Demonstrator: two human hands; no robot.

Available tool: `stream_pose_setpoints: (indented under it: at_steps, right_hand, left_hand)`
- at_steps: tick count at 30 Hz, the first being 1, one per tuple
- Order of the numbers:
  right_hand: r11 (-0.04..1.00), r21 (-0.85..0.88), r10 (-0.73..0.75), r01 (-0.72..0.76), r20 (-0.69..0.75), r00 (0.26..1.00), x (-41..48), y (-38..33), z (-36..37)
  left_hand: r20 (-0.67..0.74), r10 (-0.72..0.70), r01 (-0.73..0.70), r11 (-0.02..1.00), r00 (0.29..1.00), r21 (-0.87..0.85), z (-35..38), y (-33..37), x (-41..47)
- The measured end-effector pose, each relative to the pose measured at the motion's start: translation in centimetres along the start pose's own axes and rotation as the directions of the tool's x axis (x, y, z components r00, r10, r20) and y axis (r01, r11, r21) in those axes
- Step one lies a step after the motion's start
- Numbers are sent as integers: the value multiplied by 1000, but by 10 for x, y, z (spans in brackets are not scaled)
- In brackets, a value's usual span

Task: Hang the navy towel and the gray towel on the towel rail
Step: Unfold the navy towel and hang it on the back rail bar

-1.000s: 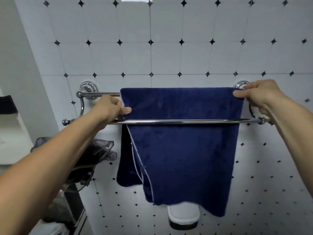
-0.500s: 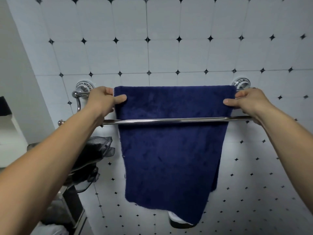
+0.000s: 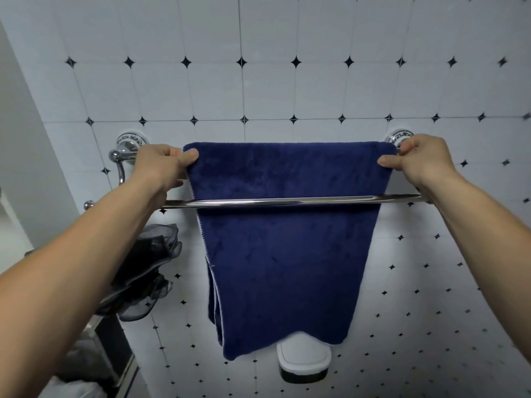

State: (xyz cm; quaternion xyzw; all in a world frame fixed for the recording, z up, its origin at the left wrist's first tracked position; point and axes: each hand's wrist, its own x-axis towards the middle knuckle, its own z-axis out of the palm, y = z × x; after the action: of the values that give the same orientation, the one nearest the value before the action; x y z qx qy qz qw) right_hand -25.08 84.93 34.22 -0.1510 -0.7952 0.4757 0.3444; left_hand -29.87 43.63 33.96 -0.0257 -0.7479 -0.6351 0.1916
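Mostly hidden: rear rail under navy towel (image 3: 287, 254); both hands pinch corners.

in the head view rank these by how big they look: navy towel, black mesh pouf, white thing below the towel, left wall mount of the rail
1. navy towel
2. black mesh pouf, partly hidden by the left arm
3. white thing, top hidden by the towel
4. left wall mount

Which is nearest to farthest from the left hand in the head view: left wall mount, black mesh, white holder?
From the left hand:
1. Left wall mount, just beside it, up-left.
2. Black mesh, below it, hanging at left.
3. White holder, low centre, under the navy towel.
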Motion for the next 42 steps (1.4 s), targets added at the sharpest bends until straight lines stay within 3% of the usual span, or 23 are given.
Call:
stream_pose_setpoints:
  at_steps: [5, 11, 17, 22, 26, 31, 36, 39, 42]
  right_hand:
    - [999, 29, -17, 17, 2, 1000, -4, 2, -1]
    - [1000, -9, -29, 30, 139, 990, -9, 9, -5]
    - [998, -47, -45, 50, 104, 994, -6, 3, -3]
    - [992, -86, -83, 90, 80, 993, -3, -1, -7]
    - [962, -185, -167, 199, 174, 970, 0, -9, -6]
    - [959, -193, -174, 206, 172, 970, 1, -13, -10]
    - [957, -217, -156, 190, 164, 974, -1, -8, -9]
    - [829, -495, -257, 261, 79, 963, -6, -11, -11]
    - [617, -669, -495, 414, 79, 866, -12, -22, -6]
  left_hand:
    - [-55, 41, -41, 999, 998, -1, 5, 3, 0]
    - [-14, 88, -78, 940, 996, 332, -2, -10, 2]
    - [-45, 148, -120, 919, 988, 375, -7, -4, 10]
    - [-42, 153, -144, 974, 987, 176, -7, -6, 9]
    - [71, 195, -207, 945, 978, 252, -2, -3, 9]
    - [80, 203, -218, 926, 976, 309, 0, -4, 3]
    - [56, 52, -50, 998, 997, -28, 10, -4, -4]
    - [-23, 24, -26, 997, 999, -71, 16, -5, -3]
    - [-40, -12, 8, 993, 999, -117, 20, -6, 2]
